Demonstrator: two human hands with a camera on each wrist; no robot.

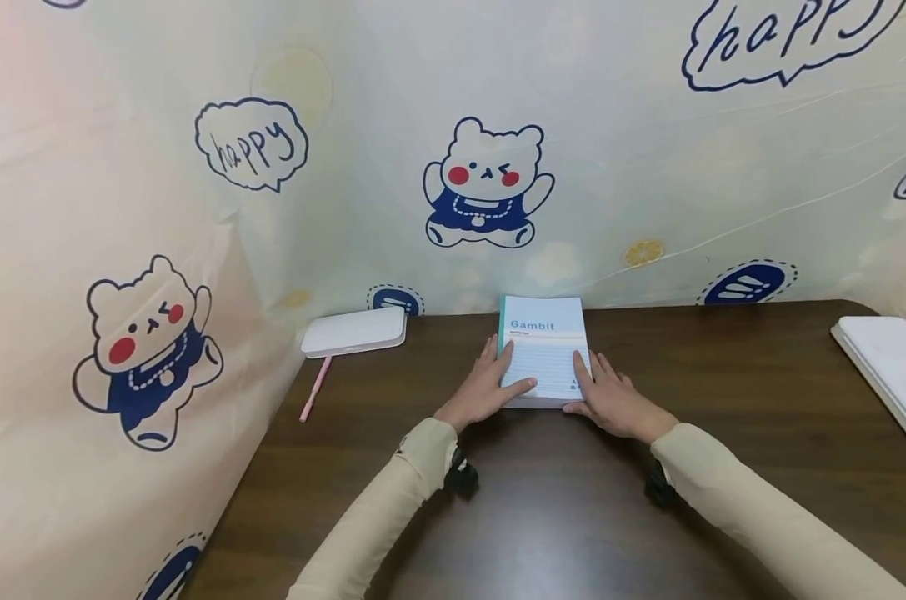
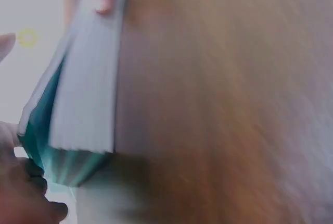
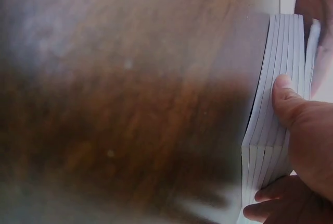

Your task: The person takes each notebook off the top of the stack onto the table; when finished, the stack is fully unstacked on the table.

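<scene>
A stack of notebooks [image 3: 285, 41] lies at the table's far edge, its white page edges facing me. The top notebook [image 1: 546, 367] has a pale blue lined cover reading "Gambit" and a teal spine. In the left wrist view this notebook tilts up from those beneath, leaving a wedge-shaped gap by the spine. My left hand [image 1: 483, 393] holds its left side, thumb across the cover and fingers at the spine. My right hand [image 1: 616, 402] grips the near right corner of the stack. Its thumb [image 3: 286, 96] presses the page edges while other fingers touch the right side.
On the brown wooden table [image 1: 513, 517], a white flat case [image 1: 353, 331] sits at the back left, with a pink pen [image 1: 315, 389] just in front. Another white flat object [image 1: 891, 371] lies at the right edge. A printed curtain [image 1: 362, 183] hangs behind and along the left.
</scene>
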